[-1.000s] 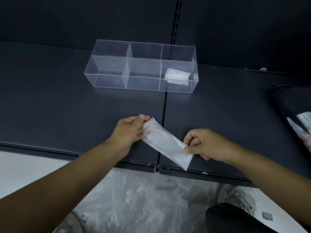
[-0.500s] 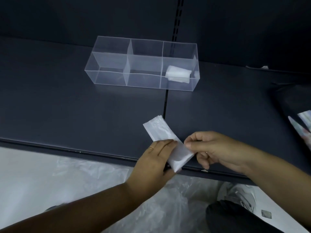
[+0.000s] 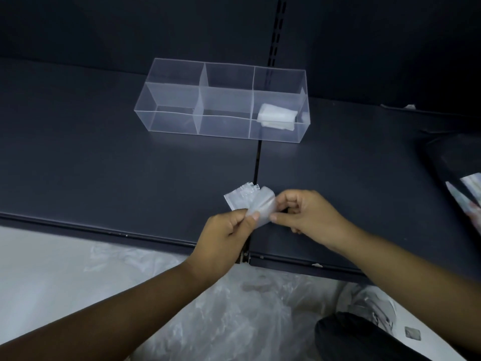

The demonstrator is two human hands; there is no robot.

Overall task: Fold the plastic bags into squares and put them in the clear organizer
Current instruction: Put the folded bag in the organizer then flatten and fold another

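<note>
A narrow folded strip of clear plastic bag (image 3: 244,201) lies on the dark shelf near its front edge. Its near end is curled up and over toward the far end. My left hand (image 3: 223,235) pinches that curled end from the left, and my right hand (image 3: 304,217) pinches it from the right. The clear organizer (image 3: 182,126) stands further back on the shelf, divided into several compartments. A folded white bag (image 3: 277,117) rests in its front right compartment.
The dark shelf (image 3: 104,178) has a seam running front to back just under the bag. Loose crumpled plastic bags (image 3: 234,308) lie on the floor below the shelf edge. Colourful packaging (image 3: 468,196) sits at the far right. A dark back wall rises behind the organizer.
The strip lay flat with my left hand at its far end. My left hand came to the near end, and both hands have lifted that end and folded it over.
</note>
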